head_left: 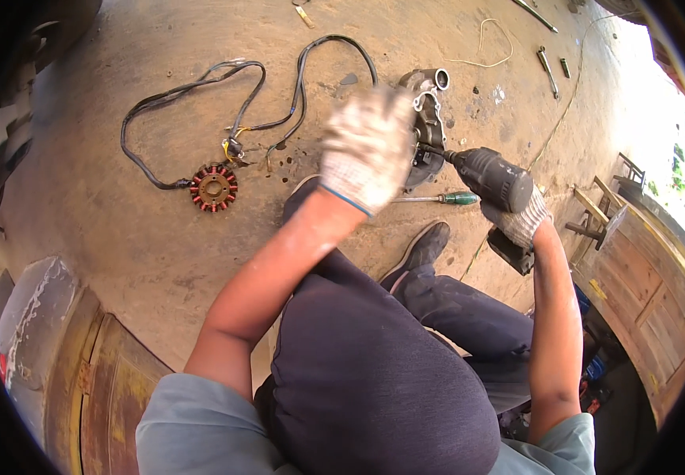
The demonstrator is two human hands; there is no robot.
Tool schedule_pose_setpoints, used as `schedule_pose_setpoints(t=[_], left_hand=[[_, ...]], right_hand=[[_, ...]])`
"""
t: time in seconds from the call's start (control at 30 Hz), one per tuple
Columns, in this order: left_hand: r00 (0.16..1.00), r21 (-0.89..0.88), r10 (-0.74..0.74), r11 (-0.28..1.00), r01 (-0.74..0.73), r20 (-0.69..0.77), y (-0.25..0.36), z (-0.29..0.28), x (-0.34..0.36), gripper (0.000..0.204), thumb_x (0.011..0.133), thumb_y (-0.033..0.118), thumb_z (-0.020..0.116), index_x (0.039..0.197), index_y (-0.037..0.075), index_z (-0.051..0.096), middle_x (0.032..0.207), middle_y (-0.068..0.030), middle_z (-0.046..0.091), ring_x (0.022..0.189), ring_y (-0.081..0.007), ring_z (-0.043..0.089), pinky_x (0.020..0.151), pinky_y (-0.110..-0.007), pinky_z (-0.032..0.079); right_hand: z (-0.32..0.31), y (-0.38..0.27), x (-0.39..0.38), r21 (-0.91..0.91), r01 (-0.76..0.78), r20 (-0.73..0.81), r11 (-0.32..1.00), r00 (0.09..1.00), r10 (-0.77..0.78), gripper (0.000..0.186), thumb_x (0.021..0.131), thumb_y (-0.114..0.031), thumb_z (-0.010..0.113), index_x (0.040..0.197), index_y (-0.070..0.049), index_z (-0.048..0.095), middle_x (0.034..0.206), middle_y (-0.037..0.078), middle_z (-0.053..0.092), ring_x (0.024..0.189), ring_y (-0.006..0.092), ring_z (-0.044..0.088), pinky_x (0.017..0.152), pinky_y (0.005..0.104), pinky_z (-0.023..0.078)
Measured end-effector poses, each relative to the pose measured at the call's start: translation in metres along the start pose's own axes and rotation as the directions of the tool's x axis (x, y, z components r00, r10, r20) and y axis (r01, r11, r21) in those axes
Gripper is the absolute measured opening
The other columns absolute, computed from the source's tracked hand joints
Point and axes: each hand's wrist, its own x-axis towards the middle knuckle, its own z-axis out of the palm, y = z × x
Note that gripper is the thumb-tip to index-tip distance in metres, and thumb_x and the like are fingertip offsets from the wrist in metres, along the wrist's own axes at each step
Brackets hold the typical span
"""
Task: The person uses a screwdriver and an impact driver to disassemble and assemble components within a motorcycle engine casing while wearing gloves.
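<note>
My right hand [526,219], in a knitted work glove, is wrapped round the grip of a dark cordless power driver [499,180]. The tool lies nearly level, and its bit reaches left to a grey metal engine cover [429,119] on the ground. My left hand [368,142], gloved too, is over the cover's left side and hides part of it. Its fingers are smeared by motion, so I cannot see whether they hold anything. A screwdriver [459,198] with a green handle lies just below the cover, its shaft partly behind my left hand.
Left of my hands lies a stator with red coils [214,188], joined to a black wiring harness [140,119]. Metal rod-like tools [548,71] lie at the far right. My shoe [425,249] is close below the screwdriver. Wooden furniture stands at lower left and right [643,289].
</note>
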Motion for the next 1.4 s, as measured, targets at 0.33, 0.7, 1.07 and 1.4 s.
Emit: schedule_pose_setpoints(t=[0.33, 0.7, 1.07, 1.4], left_hand=[[0.967, -0.262, -0.148, 0.961, 0.091, -0.207, -0.024, 0.018, -0.02, 0.053, 0.103, 0.035, 0.065, 0.149, 0.009, 0.06, 0.149, -0.028, 0.056, 0.132, -0.0482, 0.058, 0.112, -0.058, 0.047], [0.977, -0.375, -0.105, 0.926, 0.029, -0.183, -0.066, 0.041, -0.004, 0.032, 0.101, 0.021, 0.063, 0.128, 0.005, 0.073, 0.122, -0.0234, 0.075, 0.115, -0.042, 0.071, 0.103, -0.048, 0.055], [0.98, -0.48, -0.155, 0.874, 0.079, -0.121, -0.083, 0.052, -0.023, 0.037, 0.101, 0.012, 0.06, 0.136, 0.003, 0.069, 0.128, -0.0238, 0.074, 0.12, -0.0393, 0.072, 0.104, -0.044, 0.056], [0.978, -0.513, -0.175, 0.853, 0.094, -0.111, -0.085, 0.053, -0.016, 0.029, 0.103, 0.015, 0.061, 0.128, 0.005, 0.072, 0.125, -0.0241, 0.074, 0.118, -0.0412, 0.073, 0.102, -0.045, 0.057]], right_hand=[[0.006, 0.001, 0.011, 0.174, -0.023, 0.024, 0.984, 1.0, 0.019, 0.055, 0.084, -0.028, 0.082, 0.132, -0.007, 0.069, 0.121, 0.017, 0.076, 0.113, 0.0328, 0.072, 0.101, 0.0426, 0.056], [0.02, 0.029, -0.003, 0.575, -0.08, 0.031, 0.814, 0.997, 0.076, 0.043, 0.087, -0.019, 0.082, 0.126, -0.005, 0.072, 0.105, 0.007, 0.076, 0.094, 0.0164, 0.068, 0.086, 0.0375, 0.059], [0.01, 0.017, 0.0, 0.304, 0.016, -0.03, 0.952, 1.0, -0.007, 0.046, 0.083, -0.026, 0.083, 0.124, -0.007, 0.073, 0.108, 0.012, 0.078, 0.098, 0.0253, 0.073, 0.091, 0.0403, 0.059], [0.006, 0.011, 0.004, -0.114, 0.147, -0.008, 0.983, 0.989, -0.149, 0.047, 0.086, -0.034, 0.08, 0.125, -0.009, 0.073, 0.116, 0.018, 0.076, 0.11, 0.0381, 0.072, 0.098, 0.0456, 0.058]])
